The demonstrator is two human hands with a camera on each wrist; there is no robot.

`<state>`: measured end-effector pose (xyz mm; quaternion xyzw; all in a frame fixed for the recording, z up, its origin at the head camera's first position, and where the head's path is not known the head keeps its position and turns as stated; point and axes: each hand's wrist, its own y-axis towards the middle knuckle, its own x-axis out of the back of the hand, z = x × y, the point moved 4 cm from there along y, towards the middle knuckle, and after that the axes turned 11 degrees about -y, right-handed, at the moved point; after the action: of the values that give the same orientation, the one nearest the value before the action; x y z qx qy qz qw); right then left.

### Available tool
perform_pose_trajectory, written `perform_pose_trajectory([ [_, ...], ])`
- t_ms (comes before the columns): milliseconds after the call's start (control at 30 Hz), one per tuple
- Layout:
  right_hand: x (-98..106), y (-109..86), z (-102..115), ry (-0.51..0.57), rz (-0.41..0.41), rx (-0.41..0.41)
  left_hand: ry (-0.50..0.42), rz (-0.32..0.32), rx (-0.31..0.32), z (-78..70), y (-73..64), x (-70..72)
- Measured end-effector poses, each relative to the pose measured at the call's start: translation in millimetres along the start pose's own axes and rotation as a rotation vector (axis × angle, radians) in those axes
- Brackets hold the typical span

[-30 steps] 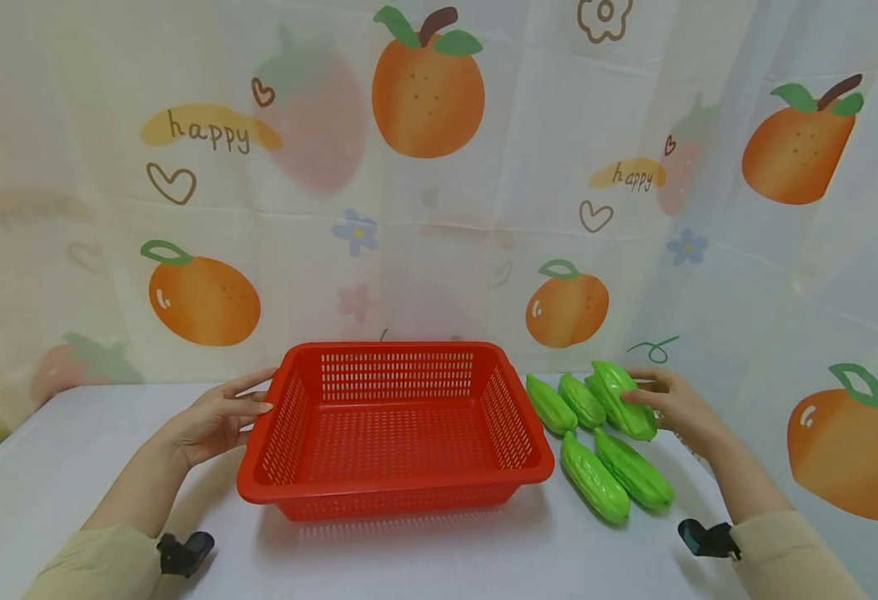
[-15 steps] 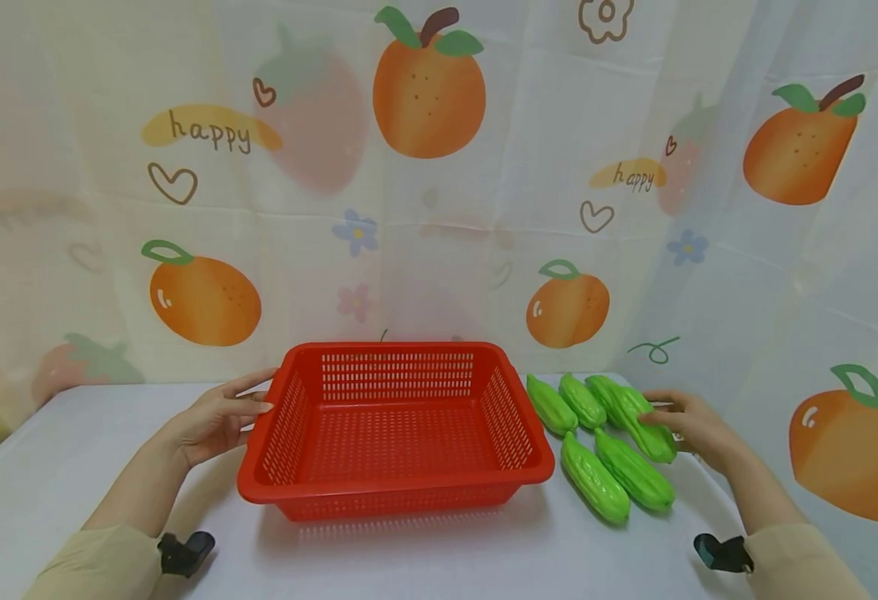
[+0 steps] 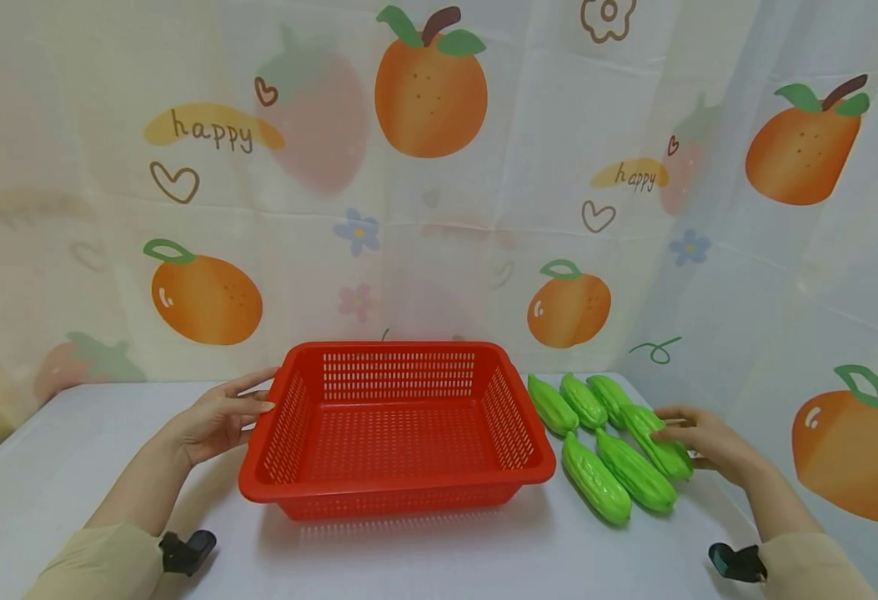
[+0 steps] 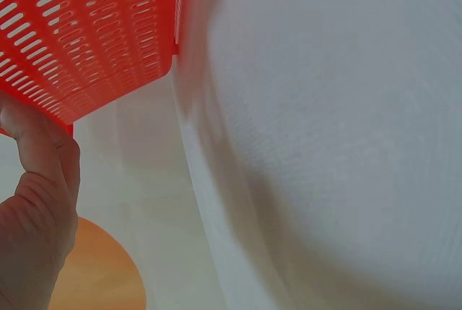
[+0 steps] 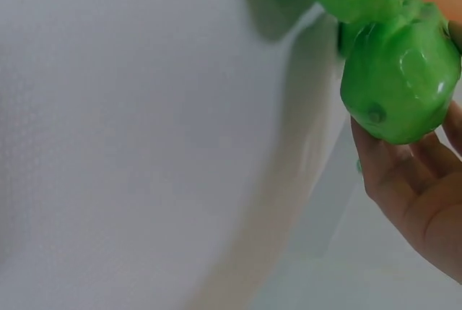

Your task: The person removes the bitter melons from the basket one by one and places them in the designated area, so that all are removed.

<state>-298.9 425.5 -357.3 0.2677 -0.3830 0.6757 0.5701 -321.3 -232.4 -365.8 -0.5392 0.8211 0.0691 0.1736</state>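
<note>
A red plastic basket (image 3: 401,492) with slotted walls stands at the table's middle with nothing inside. At its left rim, my left hand (image 3: 217,417) holds on, thumb over the edge and other fingers lower along the side. In the left wrist view those fingers (image 4: 40,144) meet the perforated wall. My right hand (image 3: 712,442) grips a glossy green bitter melon (image 3: 656,442) at the right end of a group. The right wrist view shows this bitter melon (image 5: 404,71) end-on, fingers wrapped around its side. Several more bitter melons lie beside the basket, including one in front (image 3: 596,481).
A white-covered table (image 3: 423,558) carries everything. Behind it hangs a pale curtain (image 3: 439,275) printed with oranges. The table's right edge runs close by my right hand.
My right hand has moved right and toward me, lowering its bitter melon from over the back one to beside the group. The left hand and basket have stayed put.
</note>
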Motion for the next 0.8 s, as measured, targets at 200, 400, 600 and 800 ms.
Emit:
perform_pose_trajectory([
  [200, -2.7, -2.7, -9.5, 0.018, 0.050, 0.005, 0.000, 0.000, -0.002, 0.3, 0.4, 0.4],
  [400, -4.3, -3.4, -15.4, 0.039, 0.084, 0.000, 0.005, -0.013, 0.006, 0.4, 0.9, 1.4],
  [600, -3.7, -4.3, -20.4, 0.035, 0.115, -0.024, 0.008, -0.021, 0.009, 0.3, 0.8, 1.6],
  [800, -4.9, -6.5, -23.2, 0.039, 0.134, -0.049, 0.013, -0.023, 0.006, 0.8, 0.8, 1.6],
])
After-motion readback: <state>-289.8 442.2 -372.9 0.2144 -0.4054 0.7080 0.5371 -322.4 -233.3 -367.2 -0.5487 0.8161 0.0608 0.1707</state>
